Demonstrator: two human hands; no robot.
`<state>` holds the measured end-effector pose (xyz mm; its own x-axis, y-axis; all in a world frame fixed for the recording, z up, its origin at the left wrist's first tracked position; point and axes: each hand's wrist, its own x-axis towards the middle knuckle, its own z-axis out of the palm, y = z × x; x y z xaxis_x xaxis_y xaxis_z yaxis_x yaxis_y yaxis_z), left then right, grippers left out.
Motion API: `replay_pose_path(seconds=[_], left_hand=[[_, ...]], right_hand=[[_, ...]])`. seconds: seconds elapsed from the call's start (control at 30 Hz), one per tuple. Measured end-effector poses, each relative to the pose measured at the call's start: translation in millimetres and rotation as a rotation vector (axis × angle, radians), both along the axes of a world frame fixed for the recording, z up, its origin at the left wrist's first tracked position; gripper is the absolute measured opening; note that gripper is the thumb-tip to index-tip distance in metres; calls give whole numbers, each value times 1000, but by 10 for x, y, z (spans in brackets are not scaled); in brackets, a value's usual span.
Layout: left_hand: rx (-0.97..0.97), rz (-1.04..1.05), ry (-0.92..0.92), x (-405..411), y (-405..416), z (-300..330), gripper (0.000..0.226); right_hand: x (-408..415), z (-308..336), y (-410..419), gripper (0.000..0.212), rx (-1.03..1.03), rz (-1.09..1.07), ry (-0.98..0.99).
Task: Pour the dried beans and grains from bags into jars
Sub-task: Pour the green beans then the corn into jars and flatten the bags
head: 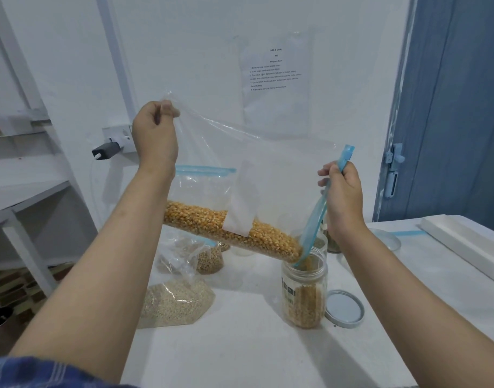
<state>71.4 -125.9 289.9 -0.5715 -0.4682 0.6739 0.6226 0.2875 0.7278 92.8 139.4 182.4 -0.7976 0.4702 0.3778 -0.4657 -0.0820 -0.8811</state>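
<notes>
Left hand (156, 133) pinches the upper corner of a clear zip bag (257, 175), raised at 11 o'clock. Right hand (342, 191), at 3 o'clock, grips the bag's blue zip edge (314, 228). Yellow corn kernels (232, 231) lie along the bag's tilted lower edge, its mouth inside an open clear jar (304, 292) partly filled with kernels, standing on the white surface (254, 345). A lid (344, 308) lies just beside the jar at 3 o'clock. A bag of pale grain (176, 301) lies at 9 o'clock.
</notes>
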Motion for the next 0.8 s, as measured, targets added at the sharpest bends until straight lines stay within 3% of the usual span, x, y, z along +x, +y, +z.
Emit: replay_pose_path(seconds=[0.8], left_hand=[[30, -23, 4, 21, -21, 2, 30]], right_hand=[[40, 53, 1, 20, 31, 9, -8]])
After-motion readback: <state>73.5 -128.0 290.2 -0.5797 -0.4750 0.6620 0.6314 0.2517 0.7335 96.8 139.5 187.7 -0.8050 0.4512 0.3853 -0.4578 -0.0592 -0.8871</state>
